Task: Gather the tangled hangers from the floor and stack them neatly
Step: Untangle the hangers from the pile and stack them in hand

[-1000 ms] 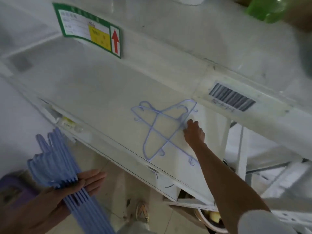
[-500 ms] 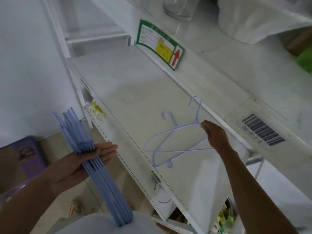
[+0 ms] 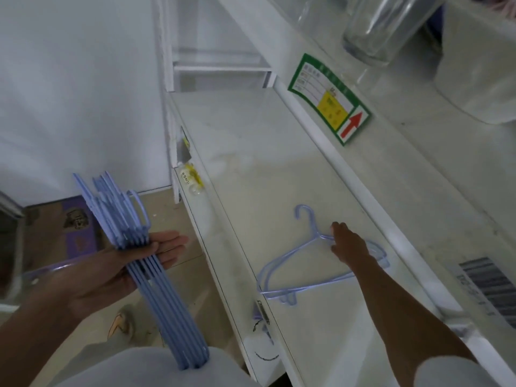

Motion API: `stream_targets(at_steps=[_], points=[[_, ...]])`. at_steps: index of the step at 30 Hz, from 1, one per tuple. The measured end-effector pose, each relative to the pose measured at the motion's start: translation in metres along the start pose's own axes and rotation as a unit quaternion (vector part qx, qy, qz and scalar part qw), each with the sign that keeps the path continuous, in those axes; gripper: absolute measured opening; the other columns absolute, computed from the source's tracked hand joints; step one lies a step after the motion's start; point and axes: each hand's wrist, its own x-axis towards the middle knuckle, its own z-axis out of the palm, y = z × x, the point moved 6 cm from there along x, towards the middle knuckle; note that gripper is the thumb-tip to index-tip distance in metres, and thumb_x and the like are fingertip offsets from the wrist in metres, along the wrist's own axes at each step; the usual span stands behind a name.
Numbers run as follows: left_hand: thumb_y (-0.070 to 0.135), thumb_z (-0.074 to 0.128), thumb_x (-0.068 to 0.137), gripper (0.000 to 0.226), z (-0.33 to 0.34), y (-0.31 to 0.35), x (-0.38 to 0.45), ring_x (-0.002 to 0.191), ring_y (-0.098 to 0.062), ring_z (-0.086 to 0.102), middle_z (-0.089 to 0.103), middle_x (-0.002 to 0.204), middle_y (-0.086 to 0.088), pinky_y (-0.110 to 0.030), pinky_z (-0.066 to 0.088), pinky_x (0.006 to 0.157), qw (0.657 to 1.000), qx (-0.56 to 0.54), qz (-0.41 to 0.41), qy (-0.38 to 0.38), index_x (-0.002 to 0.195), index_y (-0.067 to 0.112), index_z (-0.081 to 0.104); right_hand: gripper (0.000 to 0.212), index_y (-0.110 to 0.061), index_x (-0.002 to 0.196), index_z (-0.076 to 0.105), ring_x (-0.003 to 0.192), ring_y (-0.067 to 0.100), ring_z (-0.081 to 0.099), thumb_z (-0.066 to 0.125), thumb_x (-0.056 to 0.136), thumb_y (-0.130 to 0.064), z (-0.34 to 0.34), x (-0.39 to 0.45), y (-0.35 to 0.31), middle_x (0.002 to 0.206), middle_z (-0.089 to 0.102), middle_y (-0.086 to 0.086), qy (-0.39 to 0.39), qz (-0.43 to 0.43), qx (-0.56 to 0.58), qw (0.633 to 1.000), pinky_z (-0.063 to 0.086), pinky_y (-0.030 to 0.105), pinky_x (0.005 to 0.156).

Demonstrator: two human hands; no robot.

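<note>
My left hand (image 3: 117,270) holds a bundle of several light blue plastic hangers (image 3: 156,283) edge-on, hooks pointing up and away, lower ends near my lap. Two light blue hangers (image 3: 282,266) lie flat and overlapped on the white shelf (image 3: 245,152), hooks pointing toward the far end. My right hand (image 3: 349,245) rests on their necks just below the hook, fingers pressed down on them. The far shoulder of the pair is partly hidden under my right wrist.
A green-bordered label (image 3: 329,99) with a red arrow is stuck on the upper shelf's edge. A clear glass jar (image 3: 382,26) stands on that upper shelf. A barcode sticker (image 3: 491,286) is at the right. A purple box (image 3: 78,230) lies on the tiled floor beside the white wall.
The two shelf hangers went from crossed to lined up with hooks together. My right hand shifted onto their necks. The left hand kept the bundle, now held higher.
</note>
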Motion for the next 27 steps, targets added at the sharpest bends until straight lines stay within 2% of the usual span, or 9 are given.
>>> stream_targets(at_steps=[4,8,11,13,16,18,22,25,27], points=[[0.006,0.060,0.101,0.047,0.039,0.016,-0.026,0.140,-0.038,0.050,0.048,0.154,-0.021,-0.053,0.048,0.108,0.999,0.029,0.002,0.039,0.147,0.003,0.049,0.033,-0.021,0.127,0.058,0.122,0.022,0.061,0.057,0.097,-0.034,-0.007,0.008,-0.002,0.134,0.061,0.003,0.015,0.005,-0.051,0.999,0.045,0.029,0.095],[0.000,0.043,0.104,0.037,0.071,0.031,-0.036,0.131,-0.030,0.061,0.061,0.143,-0.016,-0.037,0.059,0.094,0.999,0.026,-0.009,0.028,0.136,0.000,0.062,0.031,-0.027,0.110,0.070,0.116,0.021,0.064,0.056,0.093,-0.048,0.001,0.003,-0.015,0.120,0.068,0.000,-0.063,-0.028,-0.056,0.996,0.047,0.031,0.095],[0.000,0.046,0.102,0.036,0.081,0.048,-0.036,0.129,-0.031,0.062,0.062,0.142,-0.017,-0.037,0.059,0.093,0.998,0.028,-0.032,0.042,0.132,-0.001,0.065,0.026,-0.020,0.101,0.075,0.109,0.021,0.068,0.057,0.097,-0.038,-0.023,-0.001,-0.024,0.111,0.074,0.005,-0.059,-0.006,0.083,0.995,0.049,0.029,0.090],[0.001,0.049,0.101,0.035,0.083,0.064,-0.034,0.131,-0.031,0.060,0.060,0.144,-0.017,-0.037,0.058,0.096,0.998,0.035,-0.034,0.032,0.132,0.001,0.066,0.023,-0.012,0.084,0.073,0.076,0.016,0.076,0.061,0.097,-0.026,-0.054,-0.010,-0.039,0.085,0.078,0.009,-0.059,-0.012,0.255,0.965,0.053,0.026,0.068],[0.001,0.048,0.103,0.035,0.085,0.088,-0.027,0.132,-0.032,0.059,0.059,0.145,-0.018,-0.037,0.057,0.098,0.999,0.028,-0.041,0.003,0.133,0.001,0.065,0.027,-0.016,0.071,0.066,0.042,0.005,0.059,0.064,0.097,-0.019,-0.108,-0.046,-0.090,0.060,0.071,0.004,-0.009,-0.078,0.392,0.917,0.047,0.016,0.046],[0.000,0.046,0.103,0.035,0.090,0.101,-0.024,0.131,-0.032,0.060,0.060,0.144,-0.019,-0.036,0.057,0.097,0.998,0.022,-0.049,-0.012,0.132,0.000,0.065,0.025,-0.018,0.071,0.064,0.043,-0.001,0.050,0.065,0.096,-0.018,-0.129,-0.070,-0.136,0.054,0.063,-0.003,0.050,-0.117,0.408,0.904,0.039,0.012,0.048],[-0.001,0.044,0.102,0.037,0.101,0.115,-0.020,0.126,-0.033,0.063,0.062,0.140,-0.022,-0.038,0.059,0.095,0.998,0.014,-0.048,-0.022,0.135,-0.005,0.060,0.021,-0.014,0.075,0.063,0.050,0.006,0.049,0.066,0.095,-0.017,-0.130,-0.091,-0.232,0.054,0.059,-0.003,0.111,-0.131,0.486,0.857,0.040,0.027,0.056],[0.007,0.048,0.099,0.042,0.108,0.119,-0.020,0.126,-0.033,0.064,0.063,0.139,-0.023,-0.043,0.051,0.106,0.997,0.016,-0.066,-0.033,0.138,-0.007,0.055,0.021,-0.011,0.078,0.062,0.054,0.009,0.053,0.061,0.100,-0.014,-0.120,-0.098,-0.305,0.063,0.065,0.005,0.115,-0.125,0.576,0.799,0.046,0.033,0.060],[0.004,0.050,0.098,0.045,0.103,0.119,-0.020,0.127,-0.033,0.062,0.062,0.140,-0.022,-0.046,0.042,0.116,0.996,0.022,-0.081,-0.032,0.141,-0.008,0.052,0.019,-0.012,0.086,0.062,0.060,0.002,0.054,0.056,0.104,-0.016,-0.112,-0.108,-0.353,0.071,0.064,0.001,0.108,-0.145,0.595,0.783,0.046,0.023,0.061]])
